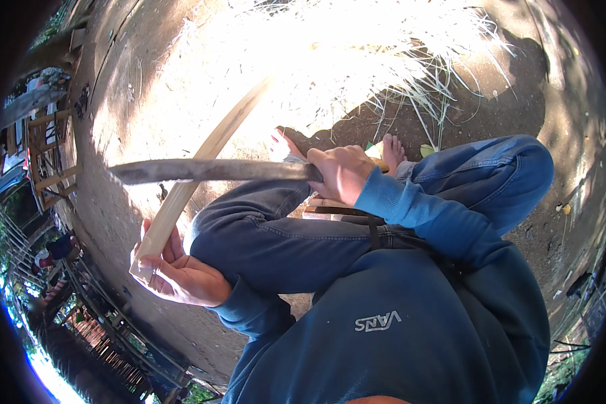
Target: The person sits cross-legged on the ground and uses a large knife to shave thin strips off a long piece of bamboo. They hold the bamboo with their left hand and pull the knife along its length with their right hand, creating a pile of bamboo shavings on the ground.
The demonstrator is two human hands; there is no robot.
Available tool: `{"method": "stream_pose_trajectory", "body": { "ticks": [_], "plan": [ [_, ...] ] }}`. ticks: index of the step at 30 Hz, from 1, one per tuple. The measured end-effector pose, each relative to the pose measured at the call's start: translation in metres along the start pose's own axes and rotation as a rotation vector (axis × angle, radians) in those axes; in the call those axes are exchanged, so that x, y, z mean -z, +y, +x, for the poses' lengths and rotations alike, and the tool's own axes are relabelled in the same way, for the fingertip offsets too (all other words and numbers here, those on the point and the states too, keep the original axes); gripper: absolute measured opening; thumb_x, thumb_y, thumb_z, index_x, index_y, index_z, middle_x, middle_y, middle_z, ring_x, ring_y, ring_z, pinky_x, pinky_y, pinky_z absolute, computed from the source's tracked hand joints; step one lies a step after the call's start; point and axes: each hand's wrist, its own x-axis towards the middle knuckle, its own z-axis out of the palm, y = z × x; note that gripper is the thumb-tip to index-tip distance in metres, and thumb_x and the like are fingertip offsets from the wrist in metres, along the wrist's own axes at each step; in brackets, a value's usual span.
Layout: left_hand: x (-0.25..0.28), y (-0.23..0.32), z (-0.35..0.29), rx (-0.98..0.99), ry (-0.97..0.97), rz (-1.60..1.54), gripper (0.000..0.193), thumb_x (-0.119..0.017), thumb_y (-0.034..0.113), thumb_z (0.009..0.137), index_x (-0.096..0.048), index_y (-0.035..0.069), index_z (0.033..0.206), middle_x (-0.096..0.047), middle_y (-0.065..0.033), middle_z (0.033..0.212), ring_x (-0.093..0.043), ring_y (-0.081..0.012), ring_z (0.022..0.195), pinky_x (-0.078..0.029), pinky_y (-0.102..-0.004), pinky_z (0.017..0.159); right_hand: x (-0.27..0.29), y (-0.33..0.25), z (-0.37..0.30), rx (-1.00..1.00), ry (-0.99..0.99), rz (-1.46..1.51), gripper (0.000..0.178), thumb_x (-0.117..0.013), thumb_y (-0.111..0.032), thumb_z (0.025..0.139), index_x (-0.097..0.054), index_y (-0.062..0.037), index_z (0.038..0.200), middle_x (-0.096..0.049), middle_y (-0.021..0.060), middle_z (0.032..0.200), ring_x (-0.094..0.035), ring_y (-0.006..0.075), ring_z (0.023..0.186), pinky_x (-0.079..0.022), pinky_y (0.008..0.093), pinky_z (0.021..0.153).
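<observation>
My left hand grips the near end of a long pale bamboo strip that runs up and away toward the sunlit ground. My right hand is closed on the handle of a long dark-bladed knife. The blade lies level, pointing left, and crosses the strip about a third of the way up. I sit with both knees bent in blue jeans, wearing a blue sweatshirt, and my bare feet rest on the dirt.
A heap of thin pale shavings lies on the bright dirt ground ahead. Wooden frames and a chair stand at the left. A bamboo fence runs along the lower left.
</observation>
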Motion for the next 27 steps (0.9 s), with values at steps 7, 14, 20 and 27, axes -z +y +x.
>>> {"method": "stream_pose_trajectory", "body": {
  "ticks": [7, 14, 20, 27],
  "plan": [
    [0.003, -0.002, 0.000, -0.031, -0.003, 0.023, 0.042, -0.044, 0.037, 0.099, -0.044, -0.004, 0.107, -0.057, -0.0331, 0.109, -0.060, -0.0401, 0.108, -0.059, -0.0423, 0.086, 0.011, 0.037, 0.012, -0.285, -0.030, -0.036, 0.023, -0.061, -0.027, 0.084, -0.063, -0.0046, 0.090, -0.067, 0.0160, 0.074, -0.067, 0.0339, 0.074, -0.052, 0.0432, 0.074],
    [0.004, 0.001, -0.002, 0.006, 0.006, 0.018, 0.039, -0.043, 0.034, 0.100, -0.044, -0.004, 0.106, -0.057, -0.0332, 0.109, -0.060, -0.0396, 0.108, -0.060, -0.0413, 0.084, 0.006, 0.075, 0.025, -0.395, -0.008, -0.098, 0.033, -0.057, -0.030, 0.084, -0.067, -0.0004, 0.096, -0.068, 0.0202, 0.082, -0.067, 0.0348, 0.083, -0.052, 0.0432, 0.081],
    [-0.006, 0.003, -0.001, -0.025, 0.009, 0.008, 0.038, -0.043, 0.033, 0.101, -0.046, -0.004, 0.103, -0.058, -0.0326, 0.107, -0.061, -0.0388, 0.107, -0.060, -0.0398, 0.084, -0.003, 0.096, 0.042, -0.564, -0.028, -0.116, 0.037, -0.058, -0.034, 0.086, -0.068, 0.0003, 0.098, -0.067, 0.0231, 0.095, -0.065, 0.0364, 0.093, -0.050, 0.0421, 0.087],
    [-0.002, 0.004, 0.000, 0.005, 0.013, 0.080, 0.044, -0.043, 0.035, 0.100, -0.045, -0.008, 0.110, -0.058, -0.0318, 0.110, -0.061, -0.0385, 0.106, -0.061, -0.0377, 0.083, -0.029, 0.145, 0.053, -0.566, 0.062, -0.125, 0.046, -0.058, -0.041, 0.084, -0.066, 0.0015, 0.100, -0.066, 0.0237, 0.098, -0.064, 0.0363, 0.097, -0.049, 0.0423, 0.090]
  ]
}}
